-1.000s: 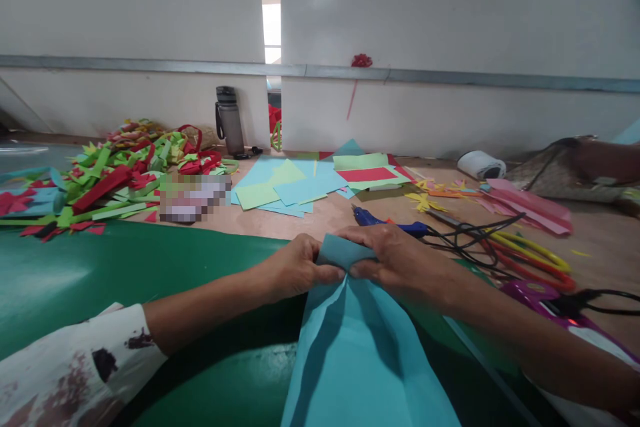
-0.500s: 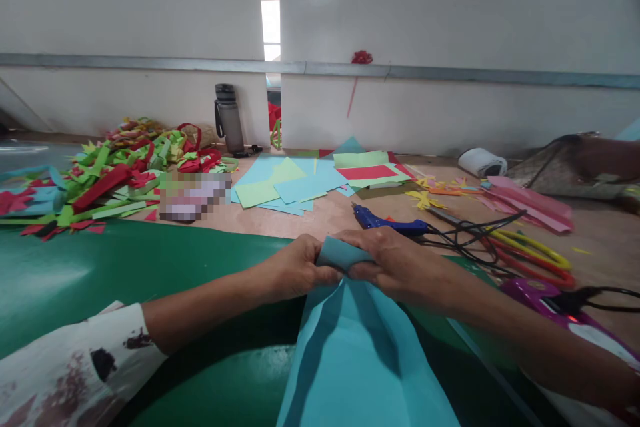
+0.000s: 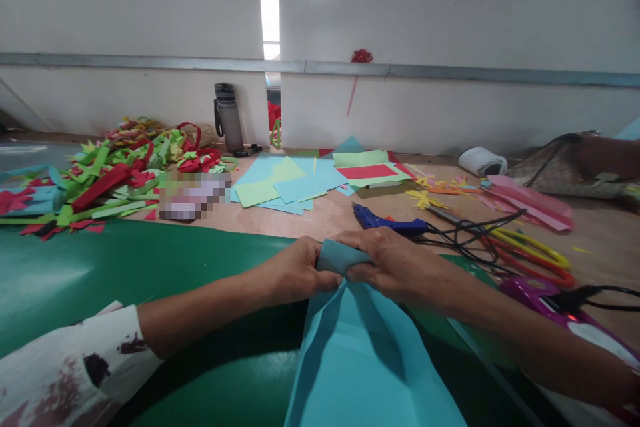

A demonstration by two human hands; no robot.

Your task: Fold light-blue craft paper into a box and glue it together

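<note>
A large sheet of blue paper [image 3: 370, 360] stretches from the bottom edge up to both hands. Its far end is folded over and bunched between them. My left hand [image 3: 300, 269] is closed on the left side of this fold, thumb on the near side. On the right side of the same fold my right hand [image 3: 387, 260] is closed, its fingers over the top and its thumb below. The two thumbs almost meet at the pinched crease. Just beyond my right hand lies a blue glue gun [image 3: 385, 220] with a black cord.
Green sheeting [image 3: 200, 247] covers the near table. Cut paper scraps [image 3: 115, 173] heap at the left, near a grey bottle [image 3: 229, 117]. Coloured sheets [image 3: 310, 180] lie behind my hands. Scissors with yellow and red handles [image 3: 540, 253] and a purple glue gun [image 3: 545, 297] sit at the right.
The lower part of the blue paper has shifted slightly to the right. Both hands keep their grip on the fold in nearly the same place.
</note>
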